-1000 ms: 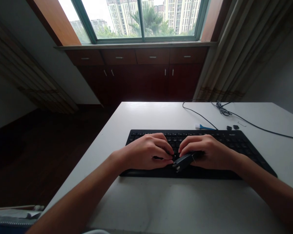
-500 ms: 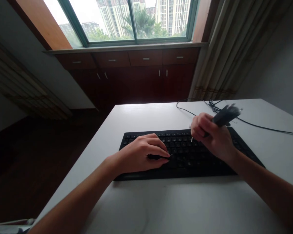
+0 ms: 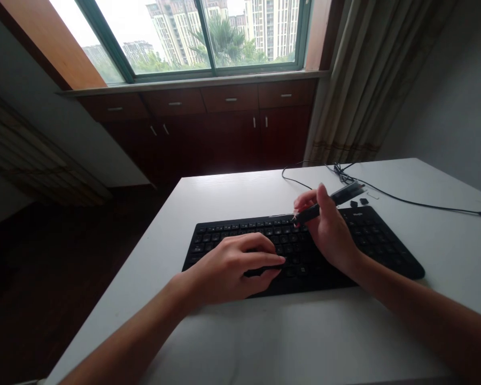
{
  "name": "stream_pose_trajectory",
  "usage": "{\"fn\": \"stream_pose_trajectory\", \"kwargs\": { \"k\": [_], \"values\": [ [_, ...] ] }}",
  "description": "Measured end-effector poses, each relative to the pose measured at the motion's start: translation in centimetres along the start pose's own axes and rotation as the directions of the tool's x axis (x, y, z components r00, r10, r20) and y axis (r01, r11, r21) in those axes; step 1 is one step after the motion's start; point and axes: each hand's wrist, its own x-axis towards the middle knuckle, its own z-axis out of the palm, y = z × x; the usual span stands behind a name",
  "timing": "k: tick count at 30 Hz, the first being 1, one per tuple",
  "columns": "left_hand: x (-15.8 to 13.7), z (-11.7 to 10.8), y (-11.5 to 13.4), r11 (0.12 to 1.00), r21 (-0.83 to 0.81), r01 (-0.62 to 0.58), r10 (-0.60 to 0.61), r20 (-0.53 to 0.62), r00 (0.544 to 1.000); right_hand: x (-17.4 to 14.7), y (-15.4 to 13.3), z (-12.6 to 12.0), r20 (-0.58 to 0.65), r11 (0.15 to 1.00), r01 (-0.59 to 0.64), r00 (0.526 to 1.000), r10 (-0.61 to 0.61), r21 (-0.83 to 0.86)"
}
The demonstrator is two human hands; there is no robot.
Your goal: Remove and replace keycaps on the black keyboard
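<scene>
A black keyboard lies on the white table, partly covered by my hands. My left hand rests over its left half, thumb and forefinger apart near the keys, with nothing visible between them. My right hand is raised above the right half and holds a black keyboard cleaning brush slantwise between thumb and fingers. Thin wires stick out of the brush's left end. Its right end is blurred. Two small black keycaps lie just behind the keyboard, beside a thin bent wire.
A black cable runs across the back right of the table, with a bundled knot. Beyond the table stand dark red cabinets under a window. Curtains hang at both sides.
My right hand has turned and moved left, tipping the brush so its wire end points left. My left thumb and forefinger have parted slightly. The view has shifted a little, uncovering the keycaps.
</scene>
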Motion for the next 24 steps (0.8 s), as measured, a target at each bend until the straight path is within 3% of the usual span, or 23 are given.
{"fn": "stream_pose_trajectory", "kwargs": {
  "k": [4,8,12,14,18,21,24],
  "values": [
    [0.2,0.0,0.1,0.998,0.043,-0.047,0.054,-0.160,0.986,-0.9,-0.6,0.7,0.154,0.997,-0.071,0.985,0.074,-0.024],
    [0.4,-0.3,0.1,0.992,0.107,-0.064,0.094,-0.301,0.949,-1.5,-0.9,1.0,0.338,0.999,-0.043,0.940,0.045,-0.013],
    [0.4,-1.1,0.1,0.989,0.141,-0.032,0.078,-0.335,0.939,-1.4,-0.7,0.7,0.399,0.999,-0.018,0.917,0.001,0.037],
    [0.3,-1.6,0.0,0.992,0.130,-0.002,0.038,-0.276,0.960,-1.2,-0.5,0.7,0.342,0.996,-0.036,0.940,0.008,0.076],
    [0.0,-2.2,-0.4,0.995,0.082,0.051,-0.048,-0.036,0.998,-0.8,-0.4,0.8,0.139,0.968,-0.093,0.988,0.062,0.234],
    [-0.1,-2.1,-0.5,0.996,0.055,0.071,-0.076,0.099,0.992,-0.7,-0.7,0.9,0.067,0.955,-0.095,0.995,0.079,0.280],
    [-0.1,-2.1,-0.6,0.994,0.036,0.100,-0.104,0.145,0.984,-0.6,-1.0,0.9,0.060,0.975,-0.080,0.996,0.069,0.206]
  ]
}}
